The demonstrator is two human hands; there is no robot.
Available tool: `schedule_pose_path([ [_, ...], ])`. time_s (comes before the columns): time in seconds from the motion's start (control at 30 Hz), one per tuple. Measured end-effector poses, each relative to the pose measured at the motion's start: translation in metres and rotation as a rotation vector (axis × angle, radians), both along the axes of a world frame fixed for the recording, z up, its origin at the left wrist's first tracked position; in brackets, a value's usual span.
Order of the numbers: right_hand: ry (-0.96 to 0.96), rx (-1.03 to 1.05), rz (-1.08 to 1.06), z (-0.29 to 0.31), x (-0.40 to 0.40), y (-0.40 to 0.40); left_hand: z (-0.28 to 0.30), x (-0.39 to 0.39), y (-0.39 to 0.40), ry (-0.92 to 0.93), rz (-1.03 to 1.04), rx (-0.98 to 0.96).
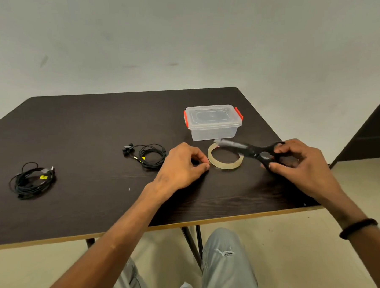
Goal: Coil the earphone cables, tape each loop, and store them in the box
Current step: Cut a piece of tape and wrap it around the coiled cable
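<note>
A dark tabletop [97, 128] seen from above. The right hand [302, 165] grips black scissors [250, 149] by the handles, blades blurred, pointing left over a roll of clear tape [225, 160]. The left hand [181, 167] rests just left of the roll, thumb and forefinger pinched together – whether on tape cannot be told. Beyond the roll sits a clear box [213, 122], lid on, red clips. Two coiled black earphone cables lie to the left – one [150, 154] near the left hand, another [32, 180] at the far left.

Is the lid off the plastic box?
No, the clear lid sits on the plastic box, with the red clips at both ends.
</note>
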State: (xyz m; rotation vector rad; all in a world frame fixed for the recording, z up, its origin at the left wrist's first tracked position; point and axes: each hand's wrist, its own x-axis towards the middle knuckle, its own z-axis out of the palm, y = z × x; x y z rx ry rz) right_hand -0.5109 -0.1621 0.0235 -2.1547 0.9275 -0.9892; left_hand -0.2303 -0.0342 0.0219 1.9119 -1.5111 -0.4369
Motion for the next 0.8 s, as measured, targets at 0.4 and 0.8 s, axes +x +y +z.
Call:
schedule_pose_path([
  [0.4, -0.013, 0.178, -0.018, 0.015, 0.082, 0.033, 0.01, -0.022, -0.011, 0.018, 0.024, 0.038],
  [0.8, 0.205, 0.036, -0.136, 0.015, 0.098, 0.041, -0.002, -0.036, 0.022, -0.16, 0.21, -0.155],
])
